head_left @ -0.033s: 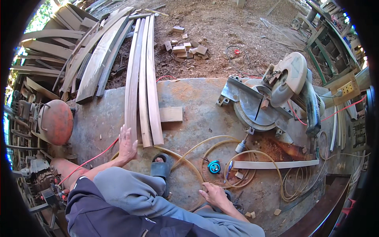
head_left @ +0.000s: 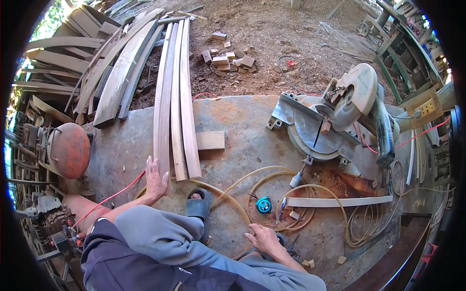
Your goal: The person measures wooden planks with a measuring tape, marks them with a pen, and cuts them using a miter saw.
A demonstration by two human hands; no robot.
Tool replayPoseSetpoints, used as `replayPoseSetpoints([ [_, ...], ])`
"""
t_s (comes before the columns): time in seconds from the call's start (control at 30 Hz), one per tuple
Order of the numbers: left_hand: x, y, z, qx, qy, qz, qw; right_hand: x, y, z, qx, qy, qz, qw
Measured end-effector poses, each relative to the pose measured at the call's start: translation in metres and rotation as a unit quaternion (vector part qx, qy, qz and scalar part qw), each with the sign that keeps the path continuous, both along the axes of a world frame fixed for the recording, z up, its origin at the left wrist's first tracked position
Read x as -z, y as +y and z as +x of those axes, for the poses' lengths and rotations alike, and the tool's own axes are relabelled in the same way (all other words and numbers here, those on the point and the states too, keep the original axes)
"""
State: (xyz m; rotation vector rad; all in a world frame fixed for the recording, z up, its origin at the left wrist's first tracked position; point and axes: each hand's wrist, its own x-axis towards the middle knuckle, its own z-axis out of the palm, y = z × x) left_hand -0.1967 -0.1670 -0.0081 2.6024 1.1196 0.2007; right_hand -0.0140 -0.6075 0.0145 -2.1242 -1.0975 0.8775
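Observation:
My left hand [head_left: 156, 183] is open, its fingers stretched out against the near end of the leftmost long wooden board [head_left: 164, 111]. Beside that board lie more long pale strips [head_left: 177, 106], side by side and pointing away from me. A short wood block [head_left: 210, 140] sticks out from under them on the right. Over by my right leg, my right hand [head_left: 266, 241] hangs loosely with bent fingers and nothing visible in it. Nearest to it are a yellowish hose [head_left: 242, 213] and a teal tape measure [head_left: 263, 205] on the concrete floor.
A miter saw [head_left: 315, 131] stands at right, with a curved pale strip [head_left: 340, 202] nearer me. At left are an orange rounded tank [head_left: 71, 150] and a pile of curved boards [head_left: 127, 72]. Wood offcuts [head_left: 228, 61] lie ahead on the chip-covered ground.
My left hand has shifted slightly back toward me along the board's end. My right hand and the other things look unmoved.

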Motion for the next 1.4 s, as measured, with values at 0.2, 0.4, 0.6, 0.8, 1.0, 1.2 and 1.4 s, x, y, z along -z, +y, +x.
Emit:
replayPoseSetpoints([
  [0.2,0.008,-0.03,-0.012,-0.202,-0.031,-0.164,0.965,0.002,0.002,0.0,-0.014,0.028,-0.028,0.999],
  [0.4,0.027,-0.051,0.0,-0.395,-0.276,-0.405,0.777,0.005,0.002,-0.002,-0.017,0.032,-0.036,0.999],
  [0.6,0.044,-0.04,-0.018,-0.462,-0.212,-0.497,0.703,0.011,-0.004,-0.002,-0.007,0.014,-0.026,1.0],
  [0.8,0.057,-0.047,-0.022,-0.415,-0.307,-0.592,0.619,0.006,-0.004,0.0,-0.01,0.026,-0.037,0.999],
  [1.0,0.007,-0.027,-0.001,-0.5,-0.363,-0.599,0.51,0.009,0.0,-0.003,-0.007,0.041,-0.027,0.999],
  [1.2,0.004,-0.016,0.046,-0.391,-0.382,-0.634,0.547,0.011,-0.025,-0.005,0.072,0.014,-0.029,0.997],
  [1.4,-0.028,-0.05,0.091,-0.338,-0.193,-0.664,0.638,0.004,-0.073,0.033,0.402,0.097,0.024,0.91],
])
